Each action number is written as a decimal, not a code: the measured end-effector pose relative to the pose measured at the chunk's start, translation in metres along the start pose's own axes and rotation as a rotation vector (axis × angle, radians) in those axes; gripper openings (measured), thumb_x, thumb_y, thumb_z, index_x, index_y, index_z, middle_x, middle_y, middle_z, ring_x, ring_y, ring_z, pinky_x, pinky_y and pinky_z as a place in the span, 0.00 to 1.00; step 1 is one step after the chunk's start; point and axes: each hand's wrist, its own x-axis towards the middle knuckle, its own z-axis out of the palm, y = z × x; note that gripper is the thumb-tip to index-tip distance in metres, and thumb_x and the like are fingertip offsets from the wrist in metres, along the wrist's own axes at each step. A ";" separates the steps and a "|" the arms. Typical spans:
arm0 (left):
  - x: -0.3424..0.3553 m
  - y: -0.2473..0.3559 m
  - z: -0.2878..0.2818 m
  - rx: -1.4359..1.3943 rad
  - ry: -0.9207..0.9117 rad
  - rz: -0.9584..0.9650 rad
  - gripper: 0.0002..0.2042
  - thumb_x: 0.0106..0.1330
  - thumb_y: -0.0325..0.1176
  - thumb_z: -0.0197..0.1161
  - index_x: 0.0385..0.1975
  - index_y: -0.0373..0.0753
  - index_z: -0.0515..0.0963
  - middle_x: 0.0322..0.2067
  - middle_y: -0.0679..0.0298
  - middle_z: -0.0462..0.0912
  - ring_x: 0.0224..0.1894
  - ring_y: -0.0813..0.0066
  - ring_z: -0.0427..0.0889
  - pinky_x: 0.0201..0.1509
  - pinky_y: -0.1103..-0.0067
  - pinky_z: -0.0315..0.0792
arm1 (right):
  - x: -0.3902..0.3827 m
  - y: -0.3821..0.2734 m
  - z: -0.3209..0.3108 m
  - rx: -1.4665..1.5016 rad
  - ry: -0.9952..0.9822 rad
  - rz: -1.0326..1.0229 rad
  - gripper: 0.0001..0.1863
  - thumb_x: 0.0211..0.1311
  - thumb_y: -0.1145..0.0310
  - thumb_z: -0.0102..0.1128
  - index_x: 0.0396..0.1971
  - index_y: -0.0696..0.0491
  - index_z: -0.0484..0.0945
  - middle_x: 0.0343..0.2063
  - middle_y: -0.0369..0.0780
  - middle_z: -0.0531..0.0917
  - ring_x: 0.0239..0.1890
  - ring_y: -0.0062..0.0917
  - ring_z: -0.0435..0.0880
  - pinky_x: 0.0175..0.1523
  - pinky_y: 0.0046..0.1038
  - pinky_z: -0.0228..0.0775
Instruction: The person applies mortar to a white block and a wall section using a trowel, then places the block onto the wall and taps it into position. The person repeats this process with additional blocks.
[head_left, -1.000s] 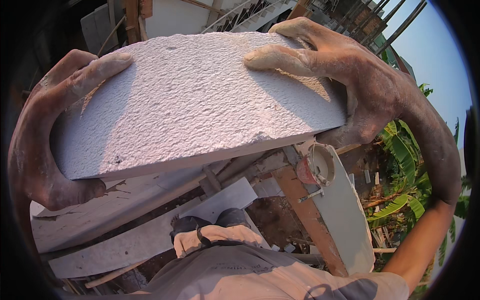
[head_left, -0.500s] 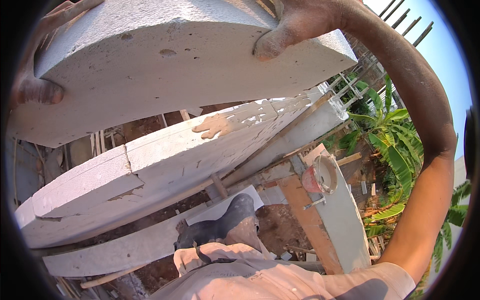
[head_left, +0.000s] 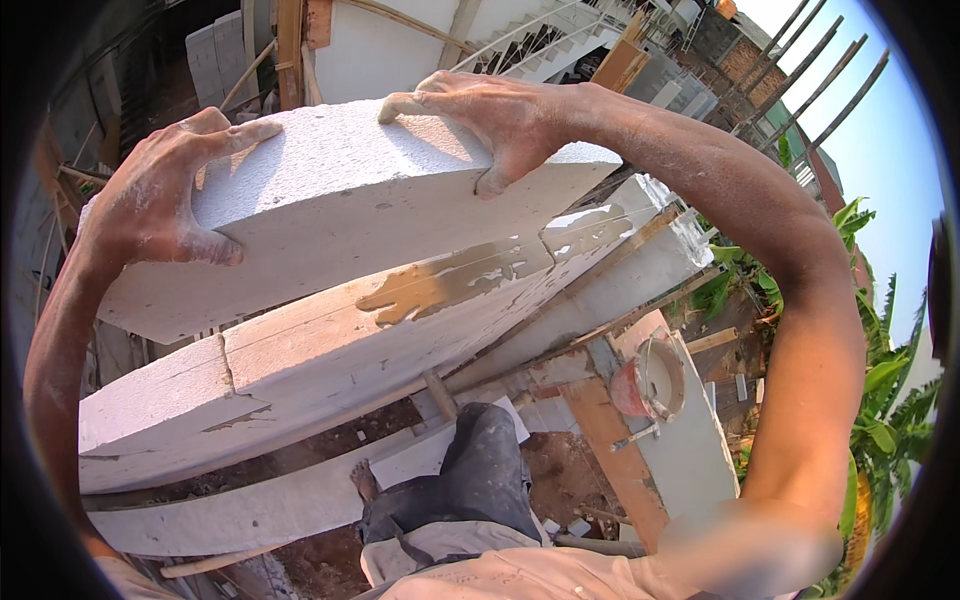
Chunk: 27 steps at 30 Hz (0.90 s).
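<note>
A large white aerated concrete block (head_left: 330, 235) hangs just above the block wall (head_left: 300, 350), gripped from above by both hands. My left hand (head_left: 185, 195) clamps its left part, thumb on the near face and fingers over the top. Toward the block's right end, my right hand (head_left: 490, 120) holds it the same way. On the wall's top, wet grey-brown mortar (head_left: 430, 280) is spread in a thin uneven layer, and a thin string line runs along it. The block's underside and far face are hidden.
A red mortar bucket (head_left: 630, 390) stands on a board at the right, with a handled tool (head_left: 632, 437) beside it. Below the wall runs a pale ledge (head_left: 240, 520). Bars (head_left: 840, 90) stick up at the far right; banana plants (head_left: 890, 390) grow beyond.
The block has come lower and appears farther away, toward the wall top. Both hands now show fully on it, and more of the yard behind is visible.
</note>
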 end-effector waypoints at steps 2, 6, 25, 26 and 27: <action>0.021 0.020 0.016 0.004 -0.082 0.010 0.54 0.16 0.56 0.71 0.58 0.40 0.78 0.44 0.52 0.80 0.45 0.56 0.81 0.56 0.63 0.75 | -0.022 0.022 0.016 0.002 -0.031 0.052 0.59 0.23 0.67 0.72 0.69 0.48 0.60 0.54 0.48 0.73 0.61 0.41 0.71 0.71 0.47 0.62; 0.063 0.064 0.048 -0.052 -0.125 -0.002 0.53 0.17 0.54 0.72 0.58 0.41 0.78 0.48 0.52 0.80 0.48 0.56 0.81 0.59 0.62 0.74 | -0.065 0.066 0.034 -0.018 -0.119 0.164 0.59 0.26 0.64 0.76 0.70 0.41 0.59 0.48 0.45 0.74 0.56 0.38 0.70 0.65 0.42 0.66; 0.196 0.222 0.143 -0.116 -0.282 0.099 0.43 0.36 0.53 0.68 0.61 0.45 0.76 0.48 0.45 0.76 0.49 0.51 0.76 0.58 0.56 0.69 | -0.233 0.196 0.067 -0.133 -0.199 0.266 0.59 0.25 0.58 0.81 0.67 0.43 0.60 0.60 0.43 0.75 0.62 0.32 0.73 0.63 0.38 0.57; 0.199 0.226 0.147 -0.117 -0.278 0.105 0.43 0.36 0.53 0.68 0.61 0.45 0.76 0.48 0.45 0.76 0.48 0.51 0.77 0.57 0.56 0.70 | -0.236 0.198 0.068 -0.120 -0.202 0.261 0.59 0.24 0.59 0.81 0.66 0.43 0.60 0.60 0.42 0.75 0.63 0.32 0.73 0.63 0.38 0.56; 0.201 0.229 0.149 -0.117 -0.276 0.112 0.43 0.36 0.53 0.68 0.61 0.45 0.76 0.47 0.45 0.76 0.48 0.51 0.77 0.57 0.56 0.70 | -0.240 0.200 0.070 -0.104 -0.205 0.256 0.59 0.24 0.59 0.81 0.66 0.43 0.61 0.60 0.42 0.75 0.63 0.32 0.72 0.63 0.37 0.56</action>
